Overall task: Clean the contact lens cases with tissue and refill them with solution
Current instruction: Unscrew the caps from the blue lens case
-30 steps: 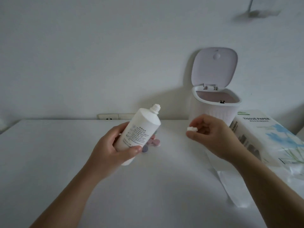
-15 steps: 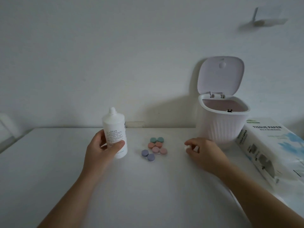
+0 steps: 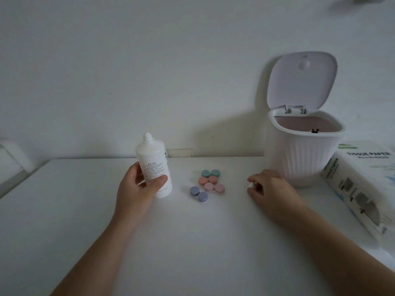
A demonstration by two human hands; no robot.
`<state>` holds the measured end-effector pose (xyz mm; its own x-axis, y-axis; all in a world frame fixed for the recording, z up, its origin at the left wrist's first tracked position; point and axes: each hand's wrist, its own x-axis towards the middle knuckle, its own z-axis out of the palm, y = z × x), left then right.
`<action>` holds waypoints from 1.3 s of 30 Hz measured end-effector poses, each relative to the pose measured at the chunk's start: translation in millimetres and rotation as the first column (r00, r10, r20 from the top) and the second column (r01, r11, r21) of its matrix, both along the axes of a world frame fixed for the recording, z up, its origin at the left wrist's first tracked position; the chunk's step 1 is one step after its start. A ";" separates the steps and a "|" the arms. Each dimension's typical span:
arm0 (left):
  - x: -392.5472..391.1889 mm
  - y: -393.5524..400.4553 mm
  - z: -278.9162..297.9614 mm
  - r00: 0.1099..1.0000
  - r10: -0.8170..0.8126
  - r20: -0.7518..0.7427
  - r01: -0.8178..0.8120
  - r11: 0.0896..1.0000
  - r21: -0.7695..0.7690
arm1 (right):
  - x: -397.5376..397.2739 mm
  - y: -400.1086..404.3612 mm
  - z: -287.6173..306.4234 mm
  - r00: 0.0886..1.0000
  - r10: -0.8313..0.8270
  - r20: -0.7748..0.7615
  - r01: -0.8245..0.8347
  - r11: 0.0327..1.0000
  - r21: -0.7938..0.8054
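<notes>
The left hand (image 3: 136, 189) has its fingers (image 3: 159, 180) and thumb curled round the white bottle (image 3: 154, 165), which stands upright with its base on the counter (image 3: 192, 242) and its nozzle bare of any cap. The right hand (image 3: 271, 191) rests knuckles-up on the counter, its fingertips (image 3: 252, 180) pinching a small white cap (image 3: 251, 185) down against the surface.

Between the two hands lie the lens cases (image 3: 208, 184), four pairs with lids on: teal farthest back, then orange, then pink, touching one another in a tight cluster, and the purple pair at the near left just beside the pink. The bottle stands near the cluster's left side with a clear strip of counter between; the gap on the right, toward the cap, is a little wider.

Just behind the right hand stands a ribbed white bin (image 3: 303, 159) with its lid tipped up against the wall (something small and dark shows at its inner rim, too small to tell). To the bin's right, at the counter's right edge, lies a tissue pack (image 3: 363, 184), partly out of view. The near half of the counter, around both forearms, is broad open surface, and its left edge falls away well apart from the bottle.
</notes>
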<state>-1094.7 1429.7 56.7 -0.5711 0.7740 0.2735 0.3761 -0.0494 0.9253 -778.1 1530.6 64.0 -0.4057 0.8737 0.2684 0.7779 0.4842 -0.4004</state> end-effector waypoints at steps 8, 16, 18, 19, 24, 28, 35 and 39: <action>9.3 -8.0 5.2 0.997 0.070 -0.031 -0.069 0.997 0.044 | 2.8 -1.7 -3.0 0.997 -0.009 -0.078 0.010 1.000 0.005; 50.5 -35.3 24.8 0.853 0.096 -0.513 0.058 0.959 0.276 | 12.1 -9.1 -1.1 0.973 0.090 -0.211 -0.073 0.994 0.086; 61.3 -30.6 25.4 0.801 -0.102 -0.590 0.174 0.983 0.065 | 11.9 -12.0 -1.9 0.959 0.150 -0.240 -0.137 0.988 0.072; 64.4 -25.8 24.4 0.769 -0.185 -0.612 0.200 0.979 -0.044 | 11.5 -12.8 -2.1 0.951 0.184 -0.249 -0.174 0.983 0.059; 71.7 -0.1 17.5 0.682 -0.390 -0.619 0.213 0.915 -0.342 | 14.1 -15.2 -4.4 0.926 0.244 -0.290 -0.265 0.964 -0.036; 73.4 8.5 4.4 0.655 -0.363 -0.663 0.131 0.918 -0.374 | 15.5 -14.2 -4.1 0.922 0.253 -0.293 -0.287 0.955 -0.078; 70.5 8.5 -0.6 0.667 -0.321 -0.673 0.166 0.944 -0.286 | 11.1 -18.0 -1.5 0.930 0.280 -0.236 -0.314 0.942 -0.120; 77.3 1.8 2.2 0.671 -0.387 -0.632 0.249 0.921 -0.300 | 11.1 -20.8 1.6 0.932 0.280 -0.231 -0.313 0.942 -0.123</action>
